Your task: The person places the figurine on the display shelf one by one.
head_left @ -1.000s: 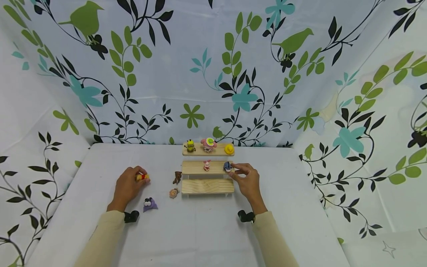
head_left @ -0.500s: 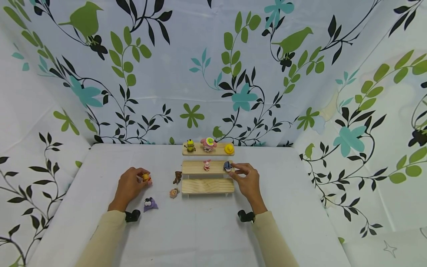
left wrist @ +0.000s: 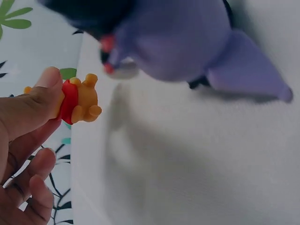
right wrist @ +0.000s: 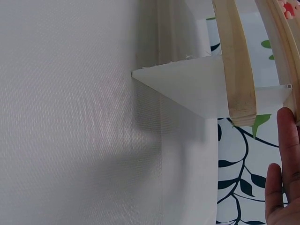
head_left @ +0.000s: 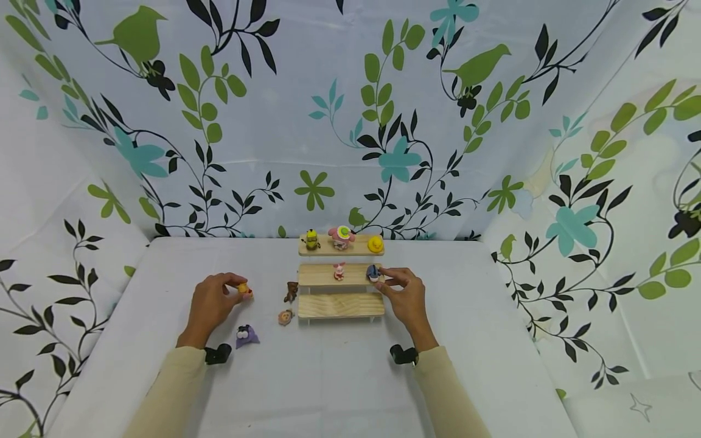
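Note:
My left hand (head_left: 212, 305) pinches a small yellow bear figurine (head_left: 244, 291) in a red shirt, left of the wooden shelf stand. In the left wrist view the bear figurine (left wrist: 85, 101) lies sideways between thumb and fingers, its legs pointing away from the hand. My right hand (head_left: 408, 299) holds a blue-grey donkey figurine (head_left: 373, 273) between thumb and fingertips at the right end of the middle shelf (head_left: 317, 275). The right wrist view shows only some fingers (right wrist: 287, 131) by the shelf end; the donkey is outside it. A pink piglet figurine (head_left: 339, 272) stands mid-shelf.
The top shelf (head_left: 358, 248) bears a green figure (head_left: 311, 239), a pink one (head_left: 342, 237) and a yellow duck (head_left: 375, 244). Below is a bare bottom shelf (head_left: 341, 306). A brown figurine (head_left: 291, 291), a lion-like head (head_left: 285, 317) and a purple figure (head_left: 247, 336) lie left.
My left hand has shifted slightly right and turned the bear figurine between its fingers. The right hand stays at the donkey on the middle shelf.

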`<action>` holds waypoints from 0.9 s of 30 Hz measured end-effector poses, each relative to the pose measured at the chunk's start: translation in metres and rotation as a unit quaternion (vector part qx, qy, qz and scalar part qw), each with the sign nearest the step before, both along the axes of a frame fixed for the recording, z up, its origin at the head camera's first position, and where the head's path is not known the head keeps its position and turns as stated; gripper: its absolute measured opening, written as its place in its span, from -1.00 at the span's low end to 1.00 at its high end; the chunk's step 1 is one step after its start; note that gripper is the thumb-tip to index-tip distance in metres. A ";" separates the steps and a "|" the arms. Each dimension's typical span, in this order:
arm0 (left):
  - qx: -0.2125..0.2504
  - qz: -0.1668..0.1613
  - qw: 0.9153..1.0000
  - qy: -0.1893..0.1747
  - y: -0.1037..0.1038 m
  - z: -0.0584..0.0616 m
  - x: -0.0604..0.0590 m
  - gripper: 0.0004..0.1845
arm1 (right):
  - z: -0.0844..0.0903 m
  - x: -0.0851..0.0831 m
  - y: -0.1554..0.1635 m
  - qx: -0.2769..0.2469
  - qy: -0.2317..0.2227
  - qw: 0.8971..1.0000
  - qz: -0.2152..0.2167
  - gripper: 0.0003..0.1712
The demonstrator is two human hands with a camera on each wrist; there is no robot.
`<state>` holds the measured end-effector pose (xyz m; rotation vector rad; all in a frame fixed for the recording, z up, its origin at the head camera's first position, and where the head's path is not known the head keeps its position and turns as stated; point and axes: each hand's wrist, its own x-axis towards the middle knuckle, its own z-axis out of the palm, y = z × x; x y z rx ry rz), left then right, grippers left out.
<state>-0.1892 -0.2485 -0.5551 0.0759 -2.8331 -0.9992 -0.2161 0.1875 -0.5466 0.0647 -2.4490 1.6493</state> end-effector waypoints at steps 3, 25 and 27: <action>-0.008 -0.002 1.000 0.021 0.006 0.011 0.002 -0.65 | 0.000 0.000 0.000 0.003 0.001 1.000 0.002 -0.59; -0.017 -0.059 0.993 0.103 0.084 0.074 -0.006 -0.64 | -0.001 0.000 0.001 0.004 0.002 1.000 -0.004 -0.60; -0.015 -0.064 0.992 0.105 0.090 0.075 -0.007 -0.64 | -0.001 0.000 0.000 0.001 0.003 1.000 -0.002 -0.61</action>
